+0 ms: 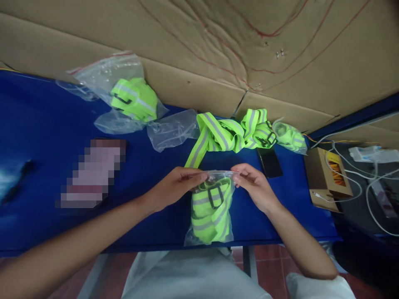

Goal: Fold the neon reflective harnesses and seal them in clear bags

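Note:
A clear zip bag (188, 237) lies at the table's front edge with a folded neon-yellow reflective strap (207, 214) inside; a black buckle shows through the plastic. My left hand (181, 185) pinches the left end of the bag's top seal between thumb and fingers. At the opposite end of that seal, my right hand (253, 185) grips the corner the same way. Just beyond my hands, loose reflective straps (221, 135) lie in a heap, one tail trailing toward my left hand.
Further back left is another bagged strap (134, 99), beside an empty clear bag (171, 129). A bagged strap (289, 137), a dark phone (269, 162), a cardboard box (326, 178) and white cables (346, 166) occupy the right. A pixelated object (95, 174) lies left. Cardboard (199, 89) walls the back.

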`<state>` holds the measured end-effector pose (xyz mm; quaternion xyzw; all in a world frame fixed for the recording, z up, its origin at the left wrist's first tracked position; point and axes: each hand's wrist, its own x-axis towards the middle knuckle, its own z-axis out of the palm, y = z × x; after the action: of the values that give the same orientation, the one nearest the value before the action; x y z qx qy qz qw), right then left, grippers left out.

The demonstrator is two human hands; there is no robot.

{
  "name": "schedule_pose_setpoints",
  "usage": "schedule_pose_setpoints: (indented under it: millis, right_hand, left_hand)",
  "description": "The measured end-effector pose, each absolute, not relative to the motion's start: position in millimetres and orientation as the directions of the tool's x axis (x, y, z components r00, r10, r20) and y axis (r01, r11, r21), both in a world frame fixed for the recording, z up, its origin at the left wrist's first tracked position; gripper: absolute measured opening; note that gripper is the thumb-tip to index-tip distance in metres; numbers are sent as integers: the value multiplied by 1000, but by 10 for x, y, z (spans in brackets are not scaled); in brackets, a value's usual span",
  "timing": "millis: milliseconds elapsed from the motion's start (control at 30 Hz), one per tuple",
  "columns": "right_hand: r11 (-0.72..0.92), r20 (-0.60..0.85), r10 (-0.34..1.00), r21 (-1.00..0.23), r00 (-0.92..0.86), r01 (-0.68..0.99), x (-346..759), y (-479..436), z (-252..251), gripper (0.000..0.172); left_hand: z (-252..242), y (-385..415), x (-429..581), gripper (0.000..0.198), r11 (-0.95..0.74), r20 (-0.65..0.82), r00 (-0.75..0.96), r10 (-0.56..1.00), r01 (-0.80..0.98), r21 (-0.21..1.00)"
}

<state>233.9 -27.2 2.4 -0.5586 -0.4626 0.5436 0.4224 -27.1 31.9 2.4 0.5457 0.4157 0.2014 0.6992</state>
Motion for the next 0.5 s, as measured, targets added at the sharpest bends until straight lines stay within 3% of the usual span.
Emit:
schedule_pose_setpoints:
  millis: [100, 333, 500]
  right_hand:
    - [-264, -266, 964, -960, -13, 93, 2378, -235, 18, 35]
    - [-158, -157, 987, -975, 18, 156, 2363, -231, 97, 30]
    - [-179, -182, 983, -973, -11, 146, 2357, -204, 67, 33]
  left_hand:
    - [-19, 386, -298, 46, 290, -351, 607, 713, 201, 936]
    - [-94, 479, -330, 43, 164, -277, 623, 732, 234, 958]
    - [-71, 437, -289, 40, 281, -339, 554, 760, 190, 941]
